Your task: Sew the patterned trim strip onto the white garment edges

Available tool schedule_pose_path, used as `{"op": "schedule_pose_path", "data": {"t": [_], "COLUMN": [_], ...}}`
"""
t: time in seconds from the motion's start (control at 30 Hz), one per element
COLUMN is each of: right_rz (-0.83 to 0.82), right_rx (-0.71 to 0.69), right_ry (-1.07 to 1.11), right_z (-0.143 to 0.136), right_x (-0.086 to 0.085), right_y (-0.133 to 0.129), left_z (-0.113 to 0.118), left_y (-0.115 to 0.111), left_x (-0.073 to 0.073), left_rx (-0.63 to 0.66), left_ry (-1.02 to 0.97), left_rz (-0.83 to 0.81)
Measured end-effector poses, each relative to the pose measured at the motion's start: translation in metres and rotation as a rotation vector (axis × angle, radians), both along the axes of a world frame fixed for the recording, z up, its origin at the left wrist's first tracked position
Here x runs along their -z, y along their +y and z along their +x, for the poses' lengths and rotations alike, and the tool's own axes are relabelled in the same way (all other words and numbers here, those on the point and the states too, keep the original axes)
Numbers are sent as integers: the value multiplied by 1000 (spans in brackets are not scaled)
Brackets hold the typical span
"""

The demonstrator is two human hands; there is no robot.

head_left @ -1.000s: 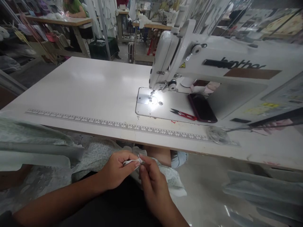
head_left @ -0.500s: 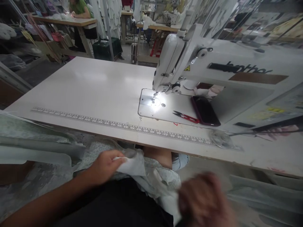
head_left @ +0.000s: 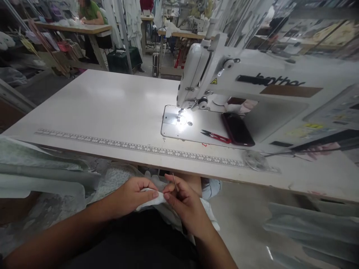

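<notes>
My left hand (head_left: pixel 131 196) is closed, pinching the edge of a white piece of fabric (head_left: pixel 151 201) between thumb and fingers above my lap. Close beside it, the fingertips of my right hand (head_left: pixel 185 201) meet the same edge. A thin pointed metal tool (head_left: pixel 174 180) sticks up from between the fingers of that closed hand; its exact kind is hard to make out. Pale patterned cloth (head_left: pixel 119 175) hangs over my lap, below the table edge.
A white sewing machine (head_left: pixel 193 74) stands on the white table (head_left: pixel 112 101). Near its needle plate lie red-handled thread snips (head_left: pixel 217 136) and a dark phone (head_left: pixel 238 129). A printed ruler (head_left: pixel 134 147) runs along the front edge. Another person (head_left: pixel 91 15) sits at a table behind.
My right hand has come in from the lower right, where it was blurred, to the fabric edge beside my left hand. The left hand has kept its pinch. The view has shifted slightly.
</notes>
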State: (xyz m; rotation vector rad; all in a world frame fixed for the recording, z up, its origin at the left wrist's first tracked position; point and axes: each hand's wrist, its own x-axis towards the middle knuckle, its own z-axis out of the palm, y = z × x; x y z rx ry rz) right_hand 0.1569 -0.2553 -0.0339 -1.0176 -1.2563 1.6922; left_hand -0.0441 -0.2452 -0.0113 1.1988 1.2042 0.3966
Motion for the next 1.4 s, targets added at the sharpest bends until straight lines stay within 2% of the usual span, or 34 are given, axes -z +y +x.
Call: {"op": "schedule_pose_path", "data": {"t": [0.13,0.3,0.53,0.77,0.9,1.0,1.1,1.2,1.4], "right_rz": [-36,-62,-28,-9,22,102,314,498,601], "right_rx": [-42,59,79,114,126,149,172,120,7], "right_ry": [-18,31,-3,-32,-56,-149,-358,-491,-593], "right_z": [6,1,1,0,-1,0,2,4,1], "right_x": [1,4,3,1,3,5,1,-5,-3], "right_y": [-1,1,1,-2,-3,-4,-6,-11,-25], "left_z": [0,2,3,-1,0,2,4,6,7], "left_y": [4,7,8,8,8,8,7,6,6], "left_x": [1,-2,-2,-7,-5,-2,1,4,13], "left_rx": [-20,-39,-109,8,-2,-29,-97,-201,-324], "left_ry": [-46,-79,-134,-44,6,-17,-84,-183,-295], "left_rz": [-11,-20,-75,20,44,47,-9,-72,-113]}}
